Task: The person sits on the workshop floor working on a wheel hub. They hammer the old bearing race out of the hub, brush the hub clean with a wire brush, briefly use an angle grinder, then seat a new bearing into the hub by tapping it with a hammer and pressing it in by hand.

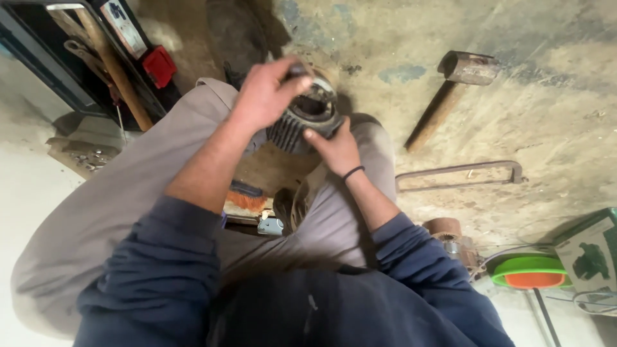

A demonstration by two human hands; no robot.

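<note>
A round grey metal part with cooling fins [302, 122], like a small motor housing, rests on my knees between both hands. My left hand [263, 95] lies over its top edge, fingers curled around a small dark object [299, 68] that I cannot identify. My right hand [335, 149] grips the finned side from below, thumb pressed on the fins; a dark band circles that wrist. I wear grey trousers and a dark blue top. The inside of the part is mostly hidden by my left hand.
A hammer [464, 69] with a wooden handle lies on the stained concrete floor at the right, with a metal saw frame [463, 172] below it. A green-and-orange round object [528, 271] and a green box [594, 250] sit at the lower right. Tools stand in a dark rack [109, 61] at the upper left.
</note>
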